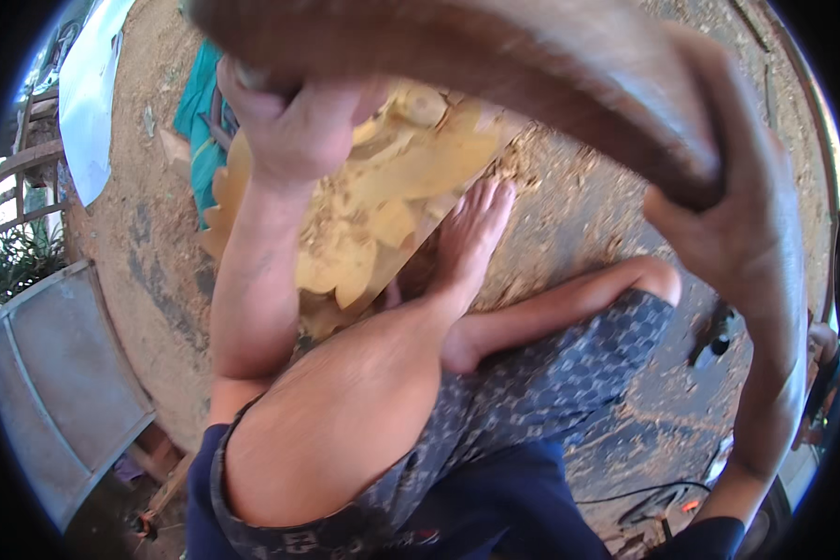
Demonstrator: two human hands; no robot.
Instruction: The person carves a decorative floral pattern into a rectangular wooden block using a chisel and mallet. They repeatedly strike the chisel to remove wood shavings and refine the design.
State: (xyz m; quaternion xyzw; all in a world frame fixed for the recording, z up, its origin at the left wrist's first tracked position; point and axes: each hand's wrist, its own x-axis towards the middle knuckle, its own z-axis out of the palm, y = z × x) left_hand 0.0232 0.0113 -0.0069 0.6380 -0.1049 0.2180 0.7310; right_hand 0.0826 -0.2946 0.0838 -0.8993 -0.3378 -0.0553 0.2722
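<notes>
A blurred, curved wooden piece (532,79) is up above a carved wooden panel (383,191) lying on the floor (149,280). The right hand (733,205) wraps its right end; the left hand (303,126) curls near its left, grip hidden. A bare foot (471,243) meets the panel's right edge, perhaps steadying it. No legible writing.

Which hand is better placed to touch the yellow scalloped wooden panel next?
Probably the left hand: it appears over the yellow scalloped wooden panel, though what its fingers grip is unclear. The right hand is well off to the panel's right, wrapped around the end of a thick brown curved piece.
</notes>
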